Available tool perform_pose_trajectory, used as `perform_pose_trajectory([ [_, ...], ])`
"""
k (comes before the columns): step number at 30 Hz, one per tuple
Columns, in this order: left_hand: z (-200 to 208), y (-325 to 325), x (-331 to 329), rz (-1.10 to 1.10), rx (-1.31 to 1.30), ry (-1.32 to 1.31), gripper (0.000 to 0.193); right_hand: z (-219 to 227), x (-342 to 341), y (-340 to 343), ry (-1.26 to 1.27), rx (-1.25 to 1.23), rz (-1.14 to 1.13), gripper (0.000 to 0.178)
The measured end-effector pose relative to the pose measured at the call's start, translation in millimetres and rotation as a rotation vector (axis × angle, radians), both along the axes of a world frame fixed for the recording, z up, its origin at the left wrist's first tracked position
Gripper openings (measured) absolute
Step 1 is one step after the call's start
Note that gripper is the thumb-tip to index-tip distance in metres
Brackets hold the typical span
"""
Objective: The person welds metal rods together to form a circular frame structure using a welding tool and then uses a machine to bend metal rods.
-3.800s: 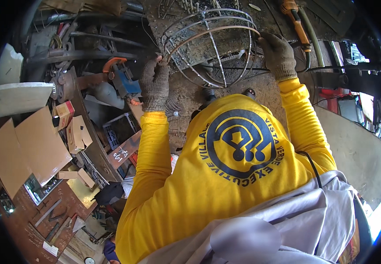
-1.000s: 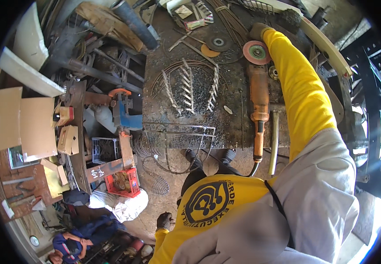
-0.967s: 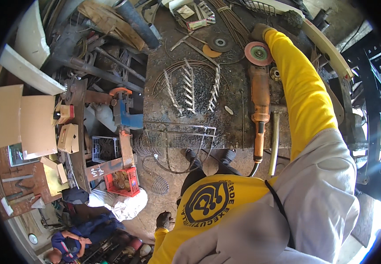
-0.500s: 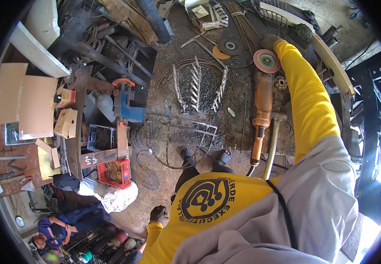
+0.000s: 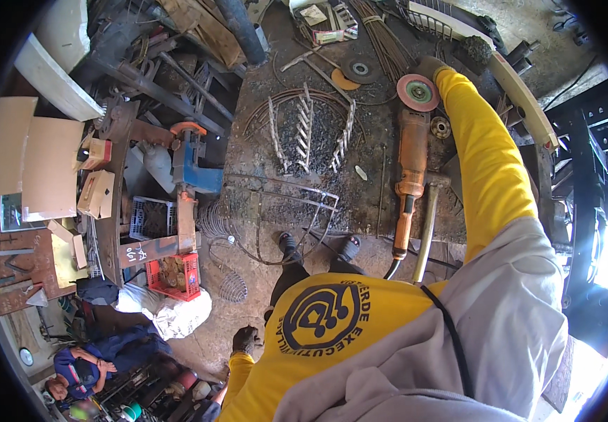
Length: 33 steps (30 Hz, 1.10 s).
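My right hand (image 5: 429, 66), in a dark glove, is stretched across the worktable (image 5: 244, 141) just beyond the grinding disc (image 5: 418, 93). Its fingers are too hidden to read, and whether it grips anything does not show. The orange angle grinder (image 5: 411, 155) lies along the table beside my right forearm, its handle toward me. Down by my waist hangs my left hand (image 5: 246, 339), also gloved, its fingers curled loosely with nothing visible in them. Three twisted metal pieces (image 5: 305, 130) lie in the middle of the table, near a thin bent rod frame (image 5: 297, 190).
A hammer (image 5: 427, 225) lies right of the grinder. Loose discs (image 5: 359, 69), a bundle of rods (image 5: 381, 35) and a box (image 5: 326, 24) are at the far side. A blue clamp tool (image 5: 198, 169) and a red crate (image 5: 174, 276) stand left. Another person (image 5: 82, 369) reclines at lower left.
The whole view has shifted a little, so the table and tools appear slightly farther left and up. Both hands keep about the same places, and the grinder has not visibly moved on the table.
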<state>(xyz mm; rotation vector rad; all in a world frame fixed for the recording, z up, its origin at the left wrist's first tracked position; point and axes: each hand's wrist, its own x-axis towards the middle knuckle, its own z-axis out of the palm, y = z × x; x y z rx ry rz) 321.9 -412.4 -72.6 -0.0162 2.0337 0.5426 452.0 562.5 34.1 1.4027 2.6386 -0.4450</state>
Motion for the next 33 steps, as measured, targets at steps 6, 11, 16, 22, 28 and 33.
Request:
perform_pose_trajectory([
  [6,11.8,-1.3,4.4,0.049,-0.084,0.024,0.025,11.9,-16.0,-16.2,-0.097,-0.076,-0.022,0.047],
  [11,-17.3,-16.9,-2.9,-0.115,0.030,0.123,0.029,-24.4,3.3,57.8,-0.230,0.002,0.161,0.043],
  [16,-7.9,-34.1,21.5,-0.055,0.049,0.069,0.031,-8.1,-22.3,8.3,-0.168,-0.087,0.082,0.044],
  [22,-0.7,4.8,18.9,-0.088,-0.061,0.108,0.027,27.6,1.4,-13.2,-0.172,-0.090,0.025,0.045],
  [28,-10.7,5.1,17.4,0.064,0.000,0.090,0.030,16.8,-1.5,-7.5,-0.147,-0.039,0.041,0.045],
  [33,7.3,19.8,18.8,0.206,-0.116,0.044,0.030,12.1,-2.2,-7.1,-0.131,-0.087,0.051,0.043],
])
